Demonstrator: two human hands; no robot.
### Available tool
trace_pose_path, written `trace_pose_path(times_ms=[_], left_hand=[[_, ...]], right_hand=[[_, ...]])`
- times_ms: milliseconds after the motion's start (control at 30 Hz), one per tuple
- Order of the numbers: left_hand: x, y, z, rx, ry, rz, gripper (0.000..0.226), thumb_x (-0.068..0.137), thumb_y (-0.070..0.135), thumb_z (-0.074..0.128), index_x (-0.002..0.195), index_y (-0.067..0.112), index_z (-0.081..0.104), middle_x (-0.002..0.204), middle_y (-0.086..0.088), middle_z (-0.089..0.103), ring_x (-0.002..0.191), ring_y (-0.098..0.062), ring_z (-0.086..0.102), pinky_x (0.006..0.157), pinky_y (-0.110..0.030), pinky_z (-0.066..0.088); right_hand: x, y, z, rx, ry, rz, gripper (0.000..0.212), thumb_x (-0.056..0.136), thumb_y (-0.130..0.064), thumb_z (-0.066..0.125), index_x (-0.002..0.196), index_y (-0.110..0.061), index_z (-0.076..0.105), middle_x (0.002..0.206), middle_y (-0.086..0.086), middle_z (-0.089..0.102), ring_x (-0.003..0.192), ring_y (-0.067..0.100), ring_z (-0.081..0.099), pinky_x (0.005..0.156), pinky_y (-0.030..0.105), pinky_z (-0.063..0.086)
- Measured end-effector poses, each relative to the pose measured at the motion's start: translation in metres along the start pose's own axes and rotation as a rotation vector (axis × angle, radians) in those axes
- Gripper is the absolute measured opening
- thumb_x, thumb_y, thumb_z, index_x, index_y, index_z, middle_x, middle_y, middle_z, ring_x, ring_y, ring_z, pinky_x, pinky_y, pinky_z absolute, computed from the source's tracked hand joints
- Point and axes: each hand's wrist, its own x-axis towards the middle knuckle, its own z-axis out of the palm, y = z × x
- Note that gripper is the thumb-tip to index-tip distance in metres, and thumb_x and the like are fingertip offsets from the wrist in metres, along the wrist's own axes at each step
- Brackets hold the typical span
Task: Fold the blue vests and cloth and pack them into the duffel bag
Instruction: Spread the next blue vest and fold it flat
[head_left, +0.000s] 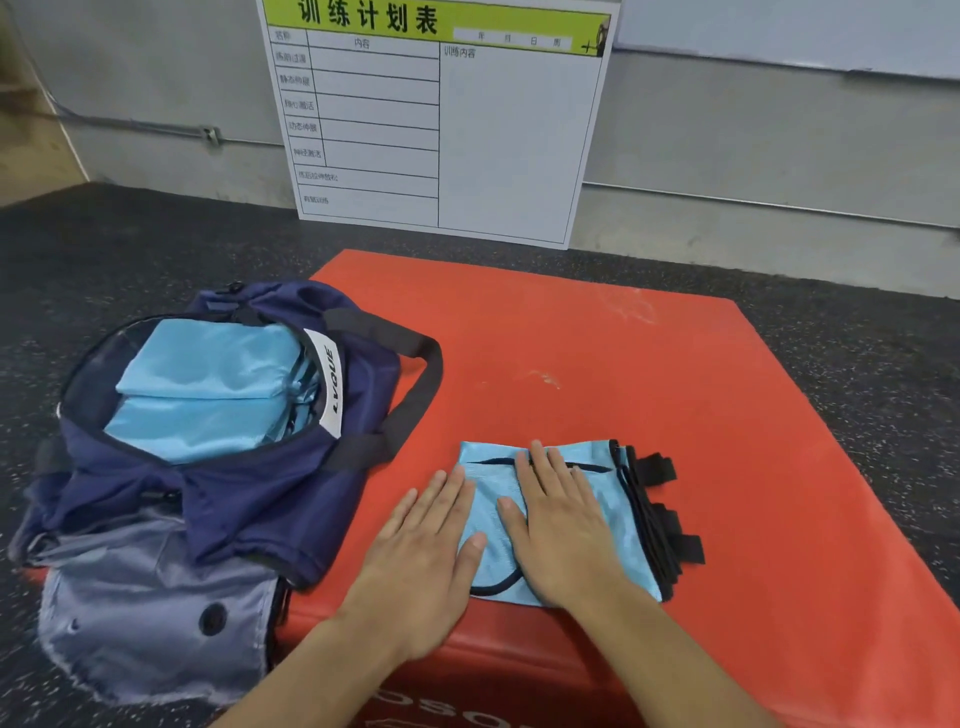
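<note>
A folded light blue vest (618, 525) with black trim and black straps on its right edge lies on the red mat (649, 364). My right hand (561, 525) presses flat on its middle, fingers straight. Flat beside it is my left hand (426, 545), its fingertips and thumb on the vest's left edge, its palm on the mat. To the left, the navy duffel bag (249, 499) lies open, with folded light blue cloth (208, 395) stacked inside its round opening.
A white training-plan board (514, 145) with a green header leans against the grey wall behind the mat. Dark speckled floor (130, 249) surrounds the mat. The bag's black strap (415, 384) lies over the mat's left part.
</note>
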Motion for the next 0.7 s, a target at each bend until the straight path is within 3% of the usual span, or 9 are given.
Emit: trace_pose_path(times_ms=[200,433,567,700], left_hand=[[-0.005,-0.013,-0.004,0.018,0.001,-0.044,0.066,0.107,0.045,0.010,0.149,0.012,0.048,0.155,-0.001,0.044,0.146,-0.014,0.037,0.114,-0.036,0.019],[-0.010,-0.029,-0.011,0.058,0.072,-0.045,0.057,0.101,0.040,0.032,0.145,0.012,0.054,0.152,-0.001,0.049,0.142,-0.013,0.043,0.113,-0.036,0.024],[-0.012,-0.030,-0.017,0.031,0.101,-0.032,0.057,0.103,0.040,0.030,0.148,0.013,0.050,0.156,-0.001,0.045,0.146,-0.012,0.037,0.114,-0.036,0.022],[-0.013,-0.033,-0.020,0.035,0.119,-0.027,0.056,0.102,0.039,0.032,0.146,0.011,0.052,0.154,-0.002,0.047,0.144,-0.013,0.041,0.114,-0.036,0.024]], right_hand=[[0.008,-0.026,0.005,0.020,0.034,-0.049,0.088,0.087,-0.060,-0.012,0.164,-0.021,0.005,0.171,-0.001,-0.007,0.157,0.016,-0.013,0.126,0.036,-0.011],[0.012,-0.055,0.017,0.058,0.072,-0.085,0.084,0.093,-0.059,-0.003,0.163,-0.018,0.015,0.171,0.001,0.007,0.158,0.018,-0.003,0.123,0.035,-0.011],[0.014,-0.065,0.012,0.073,0.060,-0.090,0.088,0.085,-0.058,-0.013,0.164,-0.022,0.007,0.170,-0.005,-0.006,0.157,0.014,-0.012,0.125,0.034,-0.012],[0.010,-0.070,0.011,0.072,0.039,-0.116,0.089,0.084,-0.057,-0.010,0.164,-0.022,0.010,0.170,-0.004,-0.006,0.158,0.016,-0.007,0.124,0.036,-0.009]])
